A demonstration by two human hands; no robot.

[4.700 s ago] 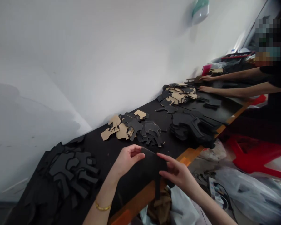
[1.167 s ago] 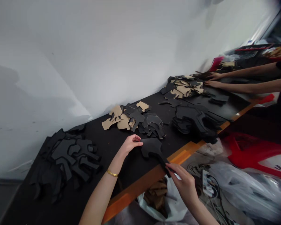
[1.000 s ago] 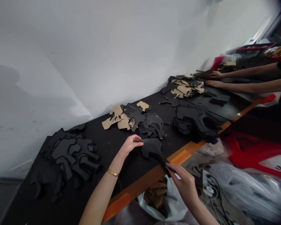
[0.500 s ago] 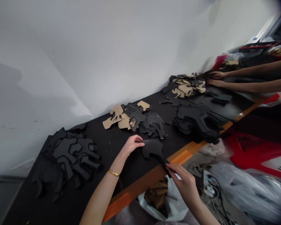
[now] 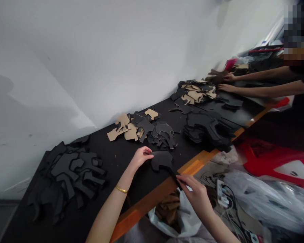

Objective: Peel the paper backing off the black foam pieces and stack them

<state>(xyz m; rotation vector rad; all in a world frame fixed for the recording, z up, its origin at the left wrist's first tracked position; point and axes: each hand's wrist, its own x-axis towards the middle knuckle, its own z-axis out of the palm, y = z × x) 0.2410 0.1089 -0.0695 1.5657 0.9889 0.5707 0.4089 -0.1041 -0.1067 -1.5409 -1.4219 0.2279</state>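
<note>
A dark grey, flat cut-out piece with a curved, narrowing arm is held between both hands, just above the black table near its front edge. My left hand pinches its upper left corner with thumb and fingers. My right hand grips the end of the narrow arm beside the orange-taped edge. Behind the piece lies a loose heap of black and tan cut-outs. Left of my hands is a pile of thick black cut-outs. Another black stack sits to the right.
A co-worker's hands handle pieces at a farther heap. Below the edge hangs a white bag with brown scraps. A power strip with cables, clear plastic and a red plastic object are at the right.
My hands keep the same hold on the cut-out piece. The view has shifted slightly to the right. The co-worker's farther hand now lifts a brownish piece.
</note>
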